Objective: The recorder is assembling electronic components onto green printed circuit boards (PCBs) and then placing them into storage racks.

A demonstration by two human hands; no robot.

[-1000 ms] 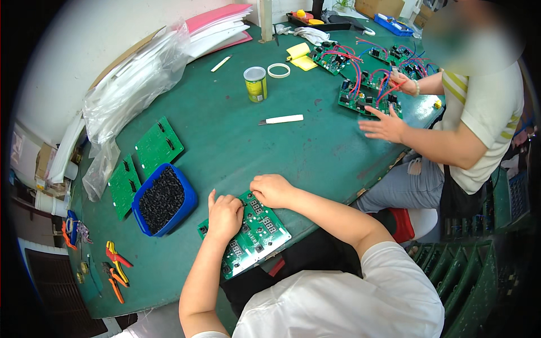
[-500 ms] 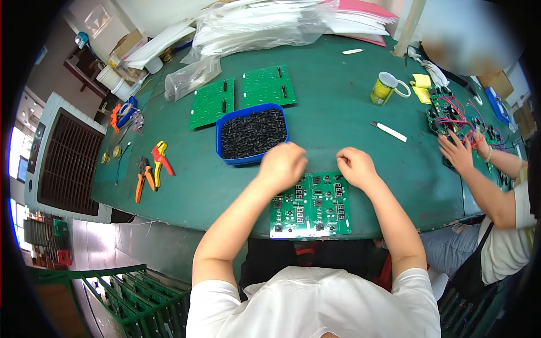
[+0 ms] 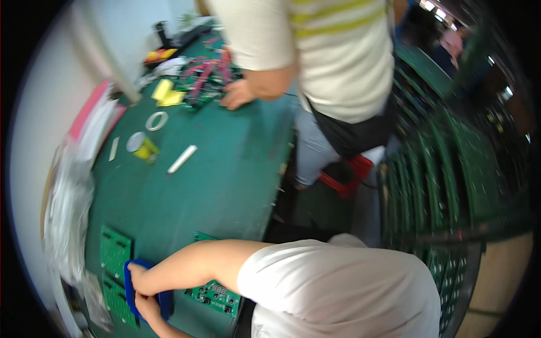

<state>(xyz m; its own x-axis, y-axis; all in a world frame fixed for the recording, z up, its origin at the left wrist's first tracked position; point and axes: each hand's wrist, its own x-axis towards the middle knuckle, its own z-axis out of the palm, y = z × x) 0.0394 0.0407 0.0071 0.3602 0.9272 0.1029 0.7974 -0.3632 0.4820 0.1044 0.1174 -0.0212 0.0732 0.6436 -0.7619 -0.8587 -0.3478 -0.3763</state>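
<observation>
My right hand (image 3: 140, 279) and my left hand (image 3: 147, 308) are close together over the blue tray (image 3: 131, 296). Both look curled closed; whatever is between the fingers is too small or hidden to make out. My arms and hands cover most of what lies in the tray. Beside it, under my right forearm, lies a green circuit board (image 3: 217, 298) with digit displays and black buttons, partly hidden by the arm. Two more green circuit boards, one (image 3: 116, 250) farther along and one (image 3: 117, 298) nearer, lie on the tray's other side.
A white-handled knife (image 3: 182, 159), a yellow-green can (image 3: 143, 147) and a tape ring (image 3: 156, 120) lie on the green table (image 3: 225, 174). At the far end a co-worker's hand (image 3: 238, 94) rests by wired boards (image 3: 203, 79). Racks of boards (image 3: 434, 180) stand at right.
The view has swung far to the right, so the pliers are out of sight. My hands have moved from above the circuit board to the blue tray. The co-worker now appears standing.
</observation>
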